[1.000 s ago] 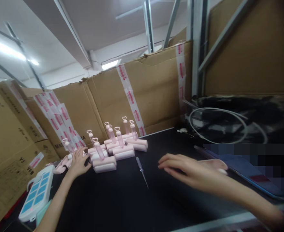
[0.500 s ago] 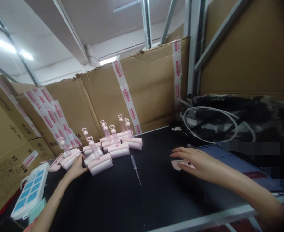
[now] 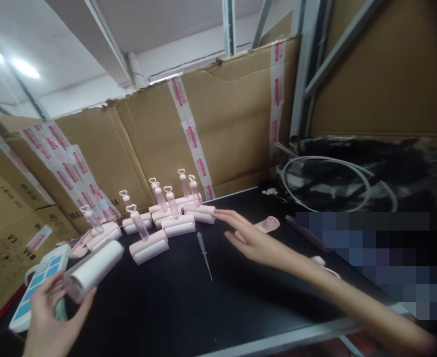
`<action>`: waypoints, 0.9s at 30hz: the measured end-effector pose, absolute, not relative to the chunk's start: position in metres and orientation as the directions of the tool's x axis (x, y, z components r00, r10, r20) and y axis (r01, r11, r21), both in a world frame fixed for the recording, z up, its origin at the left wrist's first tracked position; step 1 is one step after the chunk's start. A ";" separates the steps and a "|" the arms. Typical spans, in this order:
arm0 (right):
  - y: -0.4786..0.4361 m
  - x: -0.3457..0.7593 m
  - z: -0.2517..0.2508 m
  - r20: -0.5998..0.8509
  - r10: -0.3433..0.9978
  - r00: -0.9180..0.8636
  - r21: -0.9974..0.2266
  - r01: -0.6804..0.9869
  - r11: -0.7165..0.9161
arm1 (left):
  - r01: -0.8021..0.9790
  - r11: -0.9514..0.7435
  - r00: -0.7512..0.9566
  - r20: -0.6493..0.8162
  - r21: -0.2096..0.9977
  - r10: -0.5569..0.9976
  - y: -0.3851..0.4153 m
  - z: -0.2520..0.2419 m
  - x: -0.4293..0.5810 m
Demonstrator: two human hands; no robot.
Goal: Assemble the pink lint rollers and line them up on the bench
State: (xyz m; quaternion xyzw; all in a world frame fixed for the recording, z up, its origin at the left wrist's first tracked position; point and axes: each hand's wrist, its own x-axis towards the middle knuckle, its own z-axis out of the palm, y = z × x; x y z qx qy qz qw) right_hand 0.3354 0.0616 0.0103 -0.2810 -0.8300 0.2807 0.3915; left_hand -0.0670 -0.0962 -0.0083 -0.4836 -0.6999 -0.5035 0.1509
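My left hand (image 3: 52,310) is closed around a white roll (image 3: 93,270), raised and tilted above the table's left side. My right hand (image 3: 253,243) reaches left, fingers fairly straight, over the middle of the table. A pink curved plastic piece (image 3: 269,225) lies between its thumb and fingers, partly hidden behind the hand. The fingertips appear close to the nearest pink lint roller (image 3: 201,213). Several similar lint rollers stand at the back, each with a clear handle and heart-shaped loop, such as the front one (image 3: 149,246). A screwdriver (image 3: 204,255) lies near the middle.
A white power strip with blue panels (image 3: 32,297) sits at the left edge. Behind the table stands a taped cardboard wall (image 3: 233,124). A white cable loop (image 3: 326,158) lies on black plastic at the right. A small pale part (image 3: 319,261) rests beyond my right forearm.
My left hand has lifted the white roll from among the lint rollers and drawn it nearer. My right hand has moved left with the pink piece. The view has shifted slightly.
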 end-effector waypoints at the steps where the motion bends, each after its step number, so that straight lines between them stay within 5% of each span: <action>1: 0.055 0.321 0.016 0.425 0.729 -0.536 -0.836 0.077 0.544 | 0.873 -0.032 -0.398 0.748 0.487 0.531 -0.099 -0.005 -0.050; 3: 0.043 0.291 0.022 0.159 0.779 -0.606 -0.978 -0.207 0.038 | 0.950 -0.168 -0.119 0.801 0.265 0.587 -0.096 0.005 -0.010; 6: 0.038 0.256 0.021 -0.189 0.648 -0.738 -0.757 -0.312 -0.575 | 0.915 -0.385 0.341 0.747 -0.123 0.571 -0.072 0.019 0.046; 9: 0.047 0.242 0.012 -0.230 0.614 -0.756 -0.607 -0.382 -0.697 | 0.717 -0.547 0.682 0.596 -0.432 0.423 -0.040 0.027 0.081; 13: 0.061 0.246 -0.002 -0.183 0.692 -0.698 -0.521 -0.528 -0.670 | 0.591 -0.581 0.804 0.471 -0.560 0.364 -0.009 0.028 0.085; 16: 0.069 0.254 -0.007 -0.210 0.723 -0.658 -0.489 -0.569 -0.661 | 0.711 -0.548 0.683 0.615 -0.440 0.393 -0.002 0.021 0.069; 20: 0.078 0.261 -0.001 -0.229 0.747 -0.624 -0.479 -0.596 -0.644 | 0.889 -0.433 0.165 0.778 0.148 0.606 -0.012 0.000 0.050; 24: 0.079 0.267 0.015 -0.182 0.833 -0.522 -0.539 -0.655 -0.529 | 0.641 -0.328 -0.048 0.463 0.694 0.885 -0.026 -0.030 0.043; 27: 0.072 0.267 0.026 -0.063 0.889 -0.453 -0.643 -0.663 -0.383 | 0.609 -0.190 -0.023 0.256 0.770 0.966 -0.029 -0.044 0.042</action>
